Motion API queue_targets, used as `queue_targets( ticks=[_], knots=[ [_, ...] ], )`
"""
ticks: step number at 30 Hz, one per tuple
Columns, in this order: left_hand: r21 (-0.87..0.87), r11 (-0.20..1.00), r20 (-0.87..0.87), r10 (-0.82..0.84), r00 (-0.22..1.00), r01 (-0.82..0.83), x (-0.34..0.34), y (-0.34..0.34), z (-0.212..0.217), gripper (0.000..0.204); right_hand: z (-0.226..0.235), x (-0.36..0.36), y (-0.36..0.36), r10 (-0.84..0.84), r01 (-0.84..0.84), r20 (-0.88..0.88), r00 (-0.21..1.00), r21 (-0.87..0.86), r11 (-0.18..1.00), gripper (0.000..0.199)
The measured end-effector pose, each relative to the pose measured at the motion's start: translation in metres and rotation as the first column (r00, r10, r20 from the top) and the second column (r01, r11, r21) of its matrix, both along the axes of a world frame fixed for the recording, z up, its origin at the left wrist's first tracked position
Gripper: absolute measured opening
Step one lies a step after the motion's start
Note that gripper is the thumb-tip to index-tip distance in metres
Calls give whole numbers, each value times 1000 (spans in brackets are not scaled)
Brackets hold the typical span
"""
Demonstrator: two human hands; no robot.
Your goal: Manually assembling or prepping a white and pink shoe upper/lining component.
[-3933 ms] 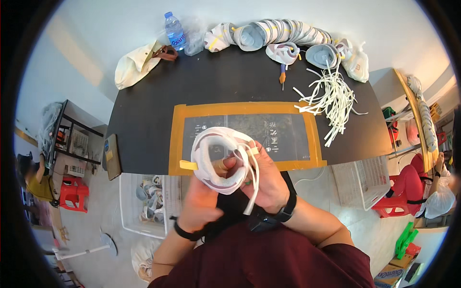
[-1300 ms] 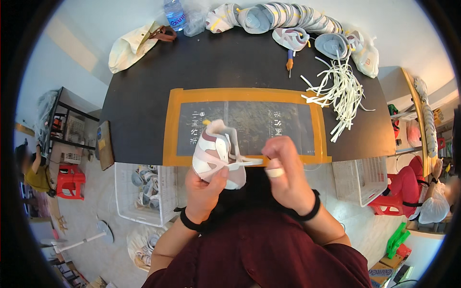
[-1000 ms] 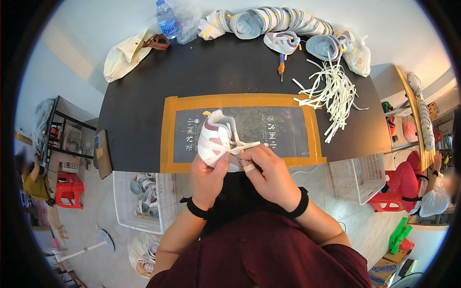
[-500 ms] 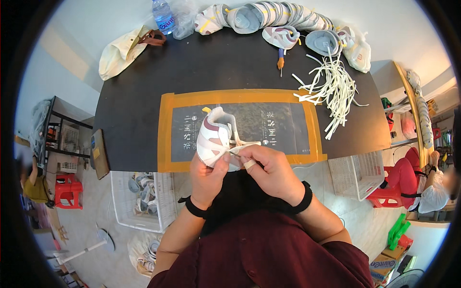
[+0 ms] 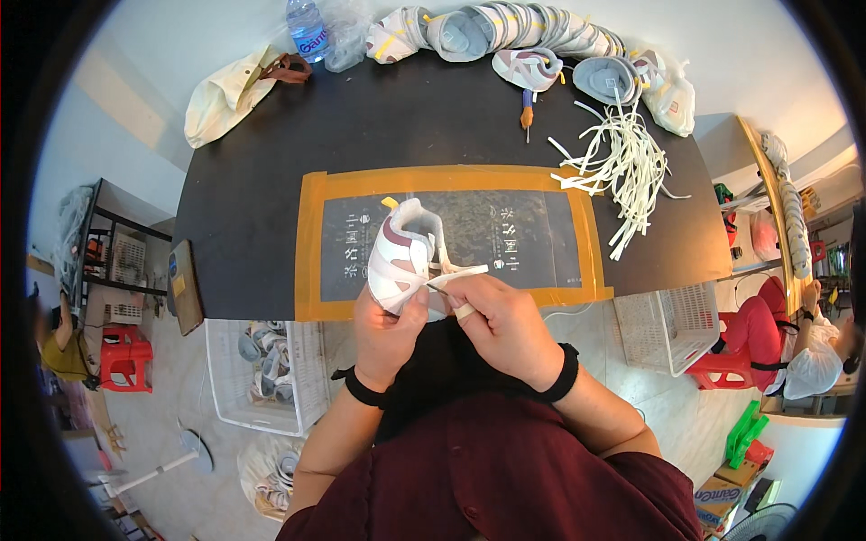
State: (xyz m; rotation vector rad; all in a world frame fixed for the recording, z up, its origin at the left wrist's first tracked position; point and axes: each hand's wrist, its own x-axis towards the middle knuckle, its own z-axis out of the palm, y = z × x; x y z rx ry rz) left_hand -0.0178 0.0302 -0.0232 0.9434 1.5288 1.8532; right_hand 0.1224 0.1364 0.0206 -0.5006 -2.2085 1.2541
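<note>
Black was the one table (image 5: pixel 244 216) before me, with one tape-edged sheet (image 5: pixel 478 230) on it, and over that sheet's near edge one pale shoe (image 5: pixel 395 263) sat in my left hand (image 5: pixel 382 338), fingers closed round it, while my right hand (image 5: pixel 507 326), fingers pinched together, gripped one thin dark tool (image 5: pixel 437 289) at the shoe's lacing.

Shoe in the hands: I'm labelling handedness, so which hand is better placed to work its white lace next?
Probably the right hand: its bent fingers are right by the white lace. The left hand is occupied gripping the shoe, thumb against its lower part.
</note>
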Motion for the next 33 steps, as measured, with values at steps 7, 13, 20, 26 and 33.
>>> queue_targets(
  ticks=[7, 13, 20, 26, 33],
  knots=[
    [14, 1000, -23, -26, 999, 26, -2, 0, 3, 29, 5, 0, 1, 17, -19, 41, 999, 53, 998, 26],
    [37, 999, 33, -26, 999, 24, 0, 1, 4, 26, 9, 0, 4, 18, -26, 60, 998, 135, 991, 27],
    [28, 1000, 39, -14, 999, 12, -1, 2, 3, 25, 23, -3, 5, 0, -66, 207, 978, 313, 948, 19],
    [-35, 998, -166, 39, 985, -45, -2, 6, 3, 25, 25, -8, 6, -51, -58, 256, 965, 398, 916, 10],
    [30, 971, -490, 220, 844, -236, 7, 20, -4, 26, 14, -24, 22, -2, 3, 283, 959, -5, 1000, 5]
  ],
)
